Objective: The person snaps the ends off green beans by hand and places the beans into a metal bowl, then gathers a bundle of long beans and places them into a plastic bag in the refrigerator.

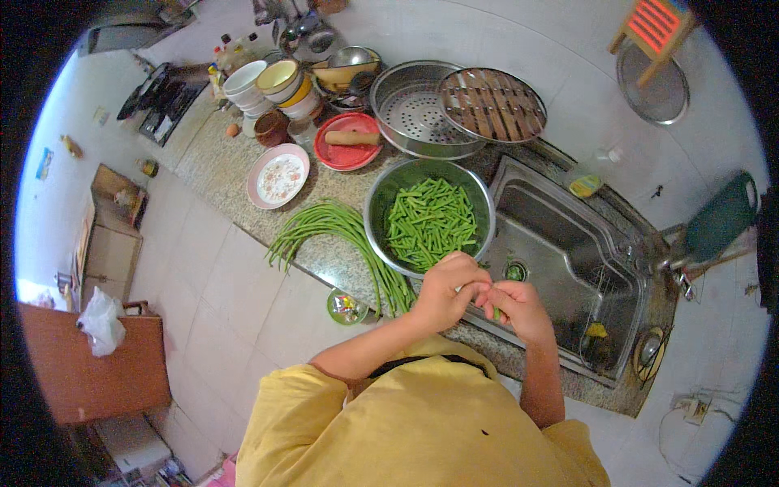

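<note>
My left hand (449, 288) and my right hand (521, 308) meet at the fingertips over the sink's front edge, just below a steel bowl (372, 240). Both pinch a green long bean (496, 313); its short green end shows under my right fingers, and the rest is hidden by the hands. Inside the bowl lies a heap of cut bean pieces (432, 222). Left of the bowl, a bunch of whole long beans (341, 222) curves across the granite counter (316, 262), its ends hanging towards the front edge.
A steel sink (541, 237) with green scraps at its drain (515, 271) adjoins the bowl. Behind stand a steamer tray (420, 112), a slatted round lid (493, 105), a red plate (344, 157) and stacked bowls (280, 76). A pink-rimmed plate (279, 176) and a floor bin (347, 307) are leftward.
</note>
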Available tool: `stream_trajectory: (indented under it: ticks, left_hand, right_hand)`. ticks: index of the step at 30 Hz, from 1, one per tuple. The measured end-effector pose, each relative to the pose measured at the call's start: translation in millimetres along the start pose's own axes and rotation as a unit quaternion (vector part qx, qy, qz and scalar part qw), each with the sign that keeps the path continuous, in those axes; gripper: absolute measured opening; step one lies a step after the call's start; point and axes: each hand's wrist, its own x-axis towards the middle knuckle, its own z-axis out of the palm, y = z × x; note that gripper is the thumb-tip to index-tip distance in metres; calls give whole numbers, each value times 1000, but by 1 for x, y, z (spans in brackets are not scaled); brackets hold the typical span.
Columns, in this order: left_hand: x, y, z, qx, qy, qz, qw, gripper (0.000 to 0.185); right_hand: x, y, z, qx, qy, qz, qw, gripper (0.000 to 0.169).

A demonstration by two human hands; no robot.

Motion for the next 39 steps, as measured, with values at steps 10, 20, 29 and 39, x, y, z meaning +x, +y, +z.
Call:
stream_trajectory:
  ticks: [10, 20, 29, 39]
  left_hand:
    - [30, -35, -49, 70, 164, -130, 975, 21]
    - [-54, -111, -145, 302, 93, -338, 887, 14]
    - [-141, -103, -78, 340, -179, -439, 812, 32]
    - [-85, -29, -130, 304, 164, -297, 890, 10]
  right_hand:
    - [70, -10, 12, 16, 158, -125, 979, 31]
    - [86, 26, 7, -28, 250, -170, 953, 27]
    - [52, 29, 5, -97, 259, -107, 955, 18]
    - [48, 28, 16, -38, 231, -111, 966, 20]
